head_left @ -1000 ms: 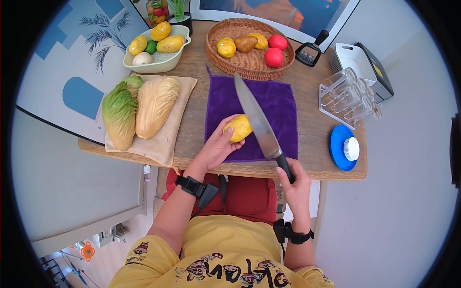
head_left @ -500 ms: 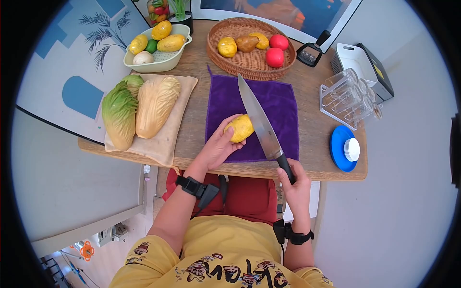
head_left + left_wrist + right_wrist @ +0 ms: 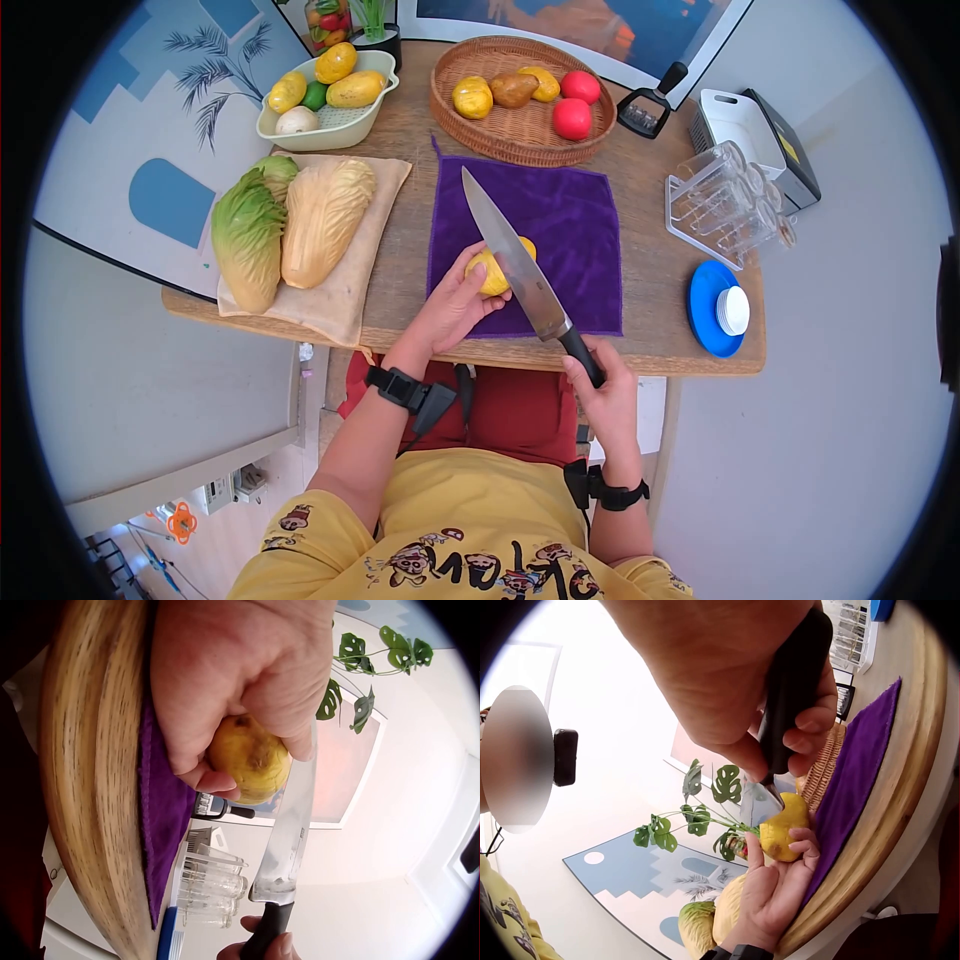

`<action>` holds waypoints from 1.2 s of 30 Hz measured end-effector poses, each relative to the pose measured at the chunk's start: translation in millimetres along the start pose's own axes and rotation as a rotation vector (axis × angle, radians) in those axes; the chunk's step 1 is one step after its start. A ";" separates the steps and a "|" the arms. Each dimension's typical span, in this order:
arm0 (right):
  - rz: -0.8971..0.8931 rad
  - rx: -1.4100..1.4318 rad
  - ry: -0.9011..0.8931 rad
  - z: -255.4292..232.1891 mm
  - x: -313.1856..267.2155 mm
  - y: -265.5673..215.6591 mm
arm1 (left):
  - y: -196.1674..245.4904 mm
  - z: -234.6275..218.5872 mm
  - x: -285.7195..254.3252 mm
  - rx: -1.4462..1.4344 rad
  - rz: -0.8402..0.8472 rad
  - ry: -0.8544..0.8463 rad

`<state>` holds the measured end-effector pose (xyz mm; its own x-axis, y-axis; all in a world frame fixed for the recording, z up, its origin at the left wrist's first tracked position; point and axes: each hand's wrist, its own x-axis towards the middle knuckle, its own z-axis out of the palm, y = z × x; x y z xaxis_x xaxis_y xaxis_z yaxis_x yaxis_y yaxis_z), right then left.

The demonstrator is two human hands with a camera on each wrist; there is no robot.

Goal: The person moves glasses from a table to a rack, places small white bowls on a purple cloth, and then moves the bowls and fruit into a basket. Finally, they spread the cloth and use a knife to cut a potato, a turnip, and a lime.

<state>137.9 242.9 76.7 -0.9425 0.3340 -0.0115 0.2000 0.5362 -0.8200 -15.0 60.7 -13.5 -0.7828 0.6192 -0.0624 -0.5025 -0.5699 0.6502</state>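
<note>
Fruit [image 3: 253, 761], yellow and roundish-long, is held above the purple cloth [image 3: 580, 225], over its left half and toward its near edge. The left hand [image 3: 452, 308] grips it from the left side, with thumb and fingers curled around, so this hand is the nearer one. The right hand [image 3: 610, 385], at the near right corner of the cloth, holds the knife [image 3: 546, 304] by its black handle. The fruit's long axis goes slantwise, away and to the right; the blade passes over it crosswise, pointing to the cloth's far left corner. Whether blade touches skin, I cannot tell surely.
</note>
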 end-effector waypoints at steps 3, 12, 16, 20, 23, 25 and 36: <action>-0.047 0.028 0.016 5.5 0.3 6.0 | -0.2 -5.2 0.2 0.011 -0.005 -0.019; -0.039 0.023 0.027 7.3 0.5 6.2 | 0.0 -5.6 -0.2 0.030 -0.006 -0.045; -0.044 0.039 0.024 11.2 0.1 9.6 | 0.8 0.8 -0.7 -0.011 0.004 0.019; -0.048 0.006 0.021 11.4 -0.8 6.2 | 2.2 1.7 -0.8 -0.014 0.001 0.014; -0.038 0.015 0.014 11.9 -0.9 9.1 | 1.1 -0.6 -0.9 -0.017 0.001 0.017; -0.031 0.018 0.012 12.4 -0.8 11.0 | 0.7 -4.3 -0.7 0.037 -0.001 -0.021; 0.065 0.148 -0.049 14.0 0.2 11.5 | -0.6 -5.1 -0.2 0.045 -0.003 -0.001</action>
<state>136.3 238.3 59.2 -0.9417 0.3237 -0.0919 0.2225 0.3938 -0.8919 -16.4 58.2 -17.7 -0.7811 0.6212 -0.0632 -0.4875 -0.5435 0.6833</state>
